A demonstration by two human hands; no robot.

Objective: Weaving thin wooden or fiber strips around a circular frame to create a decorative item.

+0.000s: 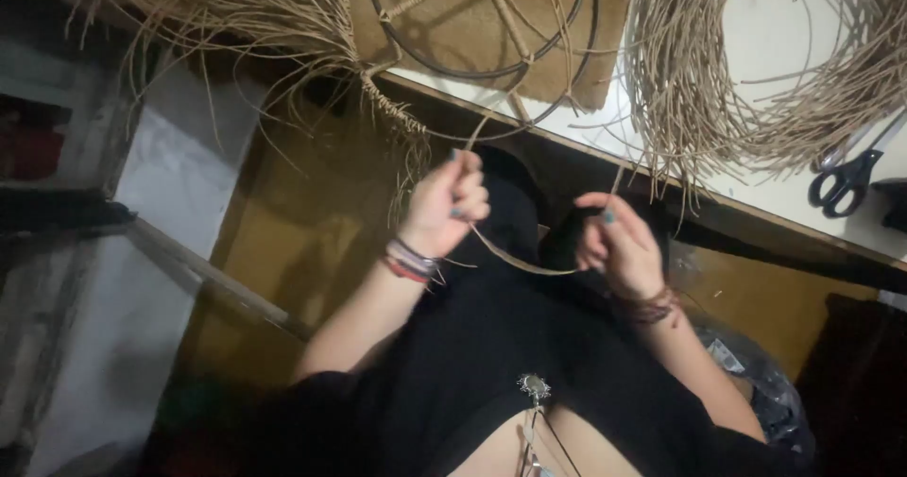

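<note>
view from the head camera, looking down over a person's lap in black clothing. the landmark here is the white table edge [756, 203], which runs slanted across the upper right.

on the table, beyond that edge, lies a round metal ring frame [482, 24] with spokes partly wrapped in tan fibre, resting on a brown mat [453, 33]. to the right of the frame sits a loose coil of tan reed [756, 71], its stray ends spilling over the table edge. black-handled scissors [847, 179] lie on the table at the far right, just above the edge. loose strands [236, 14] fan out to the left of the frame and hang down past the table edge, between the frame and the hands.

below the table edge, over the lap, the left hand [446, 203] is curled into a loose fist, with bracelets at the wrist, pinching one tan strand [520, 260]. the strand rises from this fist up toward the frame, and also sags in a shallow curve across to the right hand [619, 246]. the right hand's fingers are bent inward around the strand's other end; whether they press it tightly is blurred and cannot be told. a second thin strand rises from the right hand toward the table edge.
</note>
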